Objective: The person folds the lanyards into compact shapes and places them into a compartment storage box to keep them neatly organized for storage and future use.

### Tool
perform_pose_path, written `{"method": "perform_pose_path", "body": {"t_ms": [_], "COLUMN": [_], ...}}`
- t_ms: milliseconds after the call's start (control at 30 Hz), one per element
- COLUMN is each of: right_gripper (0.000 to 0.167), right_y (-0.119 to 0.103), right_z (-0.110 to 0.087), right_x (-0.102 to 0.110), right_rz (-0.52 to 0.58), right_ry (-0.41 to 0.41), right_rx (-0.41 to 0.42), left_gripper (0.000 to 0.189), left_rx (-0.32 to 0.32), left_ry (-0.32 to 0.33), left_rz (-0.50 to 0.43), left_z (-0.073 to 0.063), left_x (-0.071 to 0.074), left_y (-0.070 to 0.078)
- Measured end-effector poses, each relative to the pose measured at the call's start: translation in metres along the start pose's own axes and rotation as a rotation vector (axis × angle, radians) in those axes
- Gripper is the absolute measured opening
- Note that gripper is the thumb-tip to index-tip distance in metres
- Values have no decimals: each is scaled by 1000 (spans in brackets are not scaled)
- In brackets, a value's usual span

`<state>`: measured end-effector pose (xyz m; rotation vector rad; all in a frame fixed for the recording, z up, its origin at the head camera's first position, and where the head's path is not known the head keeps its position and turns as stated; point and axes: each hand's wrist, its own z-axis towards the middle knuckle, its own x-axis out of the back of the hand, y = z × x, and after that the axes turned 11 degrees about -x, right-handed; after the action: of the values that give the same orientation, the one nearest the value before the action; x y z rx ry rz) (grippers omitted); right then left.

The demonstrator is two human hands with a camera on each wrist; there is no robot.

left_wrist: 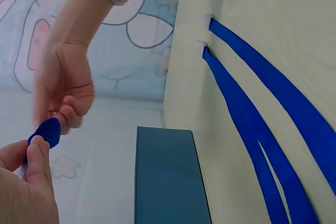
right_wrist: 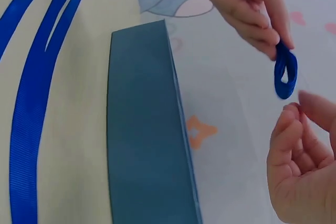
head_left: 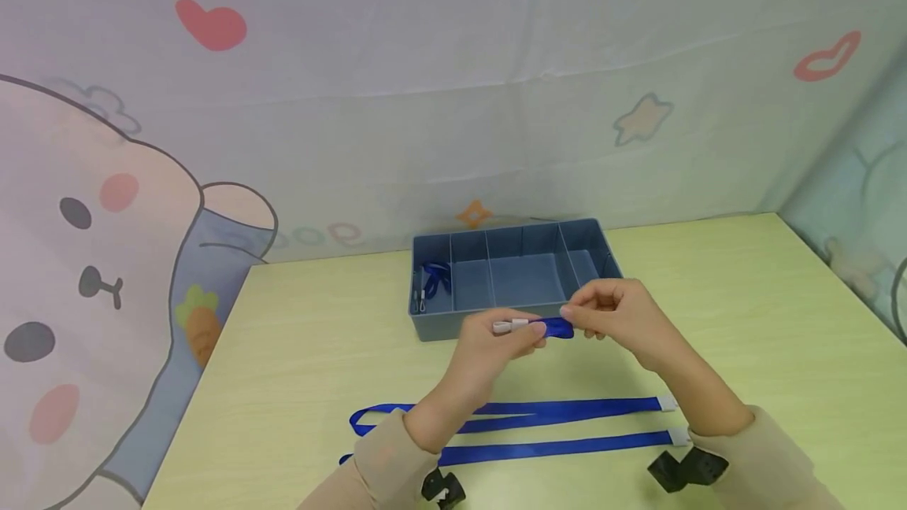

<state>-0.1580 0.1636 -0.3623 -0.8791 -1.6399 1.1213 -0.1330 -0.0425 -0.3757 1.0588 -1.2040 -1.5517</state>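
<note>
Above the front of the grey-blue divided box, my left hand (head_left: 496,337) pinches a folded blue lanyard (head_left: 558,328) between thumb and fingers. Its white clip end (head_left: 510,326) sticks out on the left of that hand. My right hand (head_left: 623,317) is at the lanyard's other end, its fingers loosely bent. In the right wrist view a small gap separates the right fingertips (right_wrist: 295,109) from the lanyard's folded loop (right_wrist: 286,72). The left wrist view shows the lanyard from the side, with part of it hidden by the left fingers.
The grey-blue box (head_left: 439,327) has several compartments; a folded blue lanyard (head_left: 437,278) lies in its left one. Two more blue lanyards (head_left: 567,445) (head_left: 595,408) stretch across the table (head_left: 298,384) nearer me, white clips to the right. A printed cloth (head_left: 453,101) hangs behind.
</note>
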Motion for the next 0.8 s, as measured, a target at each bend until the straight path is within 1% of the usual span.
{"method": "perform_pose_path", "body": {"t_ms": [67,100,133,233,267,333,400,433,500,600,667,800], "right_gripper": [37,41,41,28,22,16,14,13,12,22,26,27], "right_y": [4,7,9,14,15,16,15,15,14,12,11,11], "right_z": [3,4,6,7,8,8,9,9,10,11,11,10], "right_x": [3,4,5,5,5,4,3,3,3,1,0,-3], "right_rz": [101,150,209,360,403,461,441,413,325,180,107,45], "right_ry": [-63,-116,-187,-385,-430,-471,-445,-423,-363,-267,-220,-176], "right_rx": [-57,-80,-93,-113,-114,-104,-96,-91,-88,-91,-89,-82], "left_gripper": [21,21,22,23,23,23,23,22,22,21,20,21], "left_rx": [13,18,20,21,23,29,40,44,50,55,60,66], "left_ry": [5,7,8,6,4,1,-4,-7,-19,-40,-51,-56], "left_rz": [-1,-1,-5,-20,-23,-30,-19,-2,41,109,138,155], "left_z": [0,0,1,1,1,2,3,4,5,6,6,8], "left_x": [1,1,1,2,2,3,5,6,7,9,10,12], "left_y": [0,1,1,1,0,-1,-3,-3,-5,-6,-7,-10]}}
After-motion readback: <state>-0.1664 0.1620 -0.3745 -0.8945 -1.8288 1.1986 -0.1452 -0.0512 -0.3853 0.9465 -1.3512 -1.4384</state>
